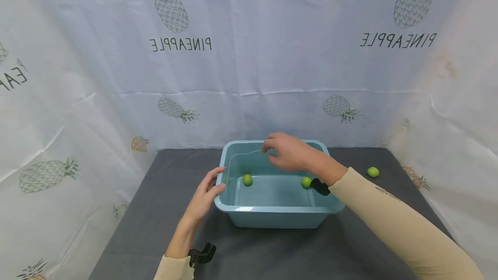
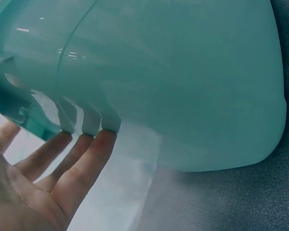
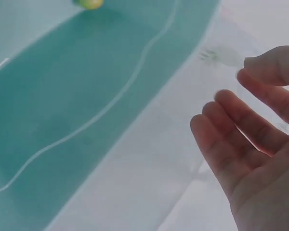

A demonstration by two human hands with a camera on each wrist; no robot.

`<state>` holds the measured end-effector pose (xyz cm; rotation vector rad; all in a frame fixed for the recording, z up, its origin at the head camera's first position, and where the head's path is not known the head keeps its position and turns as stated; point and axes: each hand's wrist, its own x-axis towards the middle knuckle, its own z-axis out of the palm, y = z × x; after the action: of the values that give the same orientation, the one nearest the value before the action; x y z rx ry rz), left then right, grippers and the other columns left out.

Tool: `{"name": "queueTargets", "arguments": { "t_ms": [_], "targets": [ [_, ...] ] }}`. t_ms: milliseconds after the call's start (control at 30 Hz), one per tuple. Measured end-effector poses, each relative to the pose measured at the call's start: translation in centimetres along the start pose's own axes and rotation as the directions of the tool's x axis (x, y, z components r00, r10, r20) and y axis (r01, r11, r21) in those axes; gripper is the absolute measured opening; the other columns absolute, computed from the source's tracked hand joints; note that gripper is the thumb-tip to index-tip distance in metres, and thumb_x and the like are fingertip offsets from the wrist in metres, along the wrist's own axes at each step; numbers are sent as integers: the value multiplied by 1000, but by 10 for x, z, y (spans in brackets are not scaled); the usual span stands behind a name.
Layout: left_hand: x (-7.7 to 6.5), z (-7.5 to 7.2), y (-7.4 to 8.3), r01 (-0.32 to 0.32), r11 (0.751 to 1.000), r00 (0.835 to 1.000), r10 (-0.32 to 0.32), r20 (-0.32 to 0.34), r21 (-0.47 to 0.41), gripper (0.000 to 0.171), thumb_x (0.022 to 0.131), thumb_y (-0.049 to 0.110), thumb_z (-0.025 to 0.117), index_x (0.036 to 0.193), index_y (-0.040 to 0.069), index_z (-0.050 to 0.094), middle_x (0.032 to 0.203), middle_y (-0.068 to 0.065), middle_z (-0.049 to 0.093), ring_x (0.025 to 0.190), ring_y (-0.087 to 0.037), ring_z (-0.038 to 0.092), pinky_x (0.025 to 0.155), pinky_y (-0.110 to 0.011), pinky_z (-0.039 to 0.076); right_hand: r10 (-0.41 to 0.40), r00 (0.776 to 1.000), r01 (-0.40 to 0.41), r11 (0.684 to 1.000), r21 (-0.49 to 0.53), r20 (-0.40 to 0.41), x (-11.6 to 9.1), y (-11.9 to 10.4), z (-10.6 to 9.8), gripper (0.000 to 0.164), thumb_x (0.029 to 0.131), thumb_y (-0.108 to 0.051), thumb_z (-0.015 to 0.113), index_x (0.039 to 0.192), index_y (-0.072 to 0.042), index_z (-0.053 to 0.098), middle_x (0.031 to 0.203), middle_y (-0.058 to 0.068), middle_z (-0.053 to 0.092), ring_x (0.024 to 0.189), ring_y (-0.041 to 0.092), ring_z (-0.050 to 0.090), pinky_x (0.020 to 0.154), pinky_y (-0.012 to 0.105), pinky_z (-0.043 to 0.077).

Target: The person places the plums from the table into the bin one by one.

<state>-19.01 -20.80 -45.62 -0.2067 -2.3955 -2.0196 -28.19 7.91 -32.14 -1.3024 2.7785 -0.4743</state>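
Note:
A light blue plastic tub (image 1: 272, 209) stands on the dark table. My left hand (image 1: 205, 194) is at its left rim. In the left wrist view, nearly straight fingertips (image 2: 106, 137) touch the tub's outer wall. Above the back part of the tub hovers my right hand (image 1: 289, 152), fingers loosely bent. Nothing shows between its fingers in the right wrist view, where thumb and forefinger are close together. Inside the tub lie two small round green fruits, one on the left (image 1: 247, 179) and another on the right (image 1: 306, 182), beside the right wrist's black strap.
A third green fruit (image 1: 372, 172) lies on the dark table (image 1: 155, 211), right of the tub. White cloth (image 1: 268, 64) with printed pineapples hangs behind and at both sides. A thin pale line (image 3: 103, 111) runs along the tub's inner wall; cannot tell what it is.

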Motion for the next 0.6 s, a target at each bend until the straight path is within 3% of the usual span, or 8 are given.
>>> {"name": "queueTargets", "arguments": {
  "t_ms": [167, 600],
  "targets": [
    [0, 0, 0, -3, 1000, 1000, 3, -5, 10, 48, 105, 24, 57, 151, 22, 44, 156, -17, 39, 133, -39, 50, 92, -48, 51, -16, 998, 19, 998, 53, -65, -15, -2, -13, 17, 98, -10, 64, 113, -10, 71, 111, 4, 63, 96, 21, 61, 81, 38, 51],
    [0, 0, 0, 6, 1000, 1000, -6, -8, 2, 49, 104, 26, 58, 151, 22, 44, 153, -17, 41, 132, -37, 50, 100, -58, 44, 47, 976, -19, 991, 133, -214, -55, 10, -27, 13, 96, -8, 68, 108, -10, 71, 107, -1, 65, 97, 21, 62, 88, 43, 51]
  ]
}}
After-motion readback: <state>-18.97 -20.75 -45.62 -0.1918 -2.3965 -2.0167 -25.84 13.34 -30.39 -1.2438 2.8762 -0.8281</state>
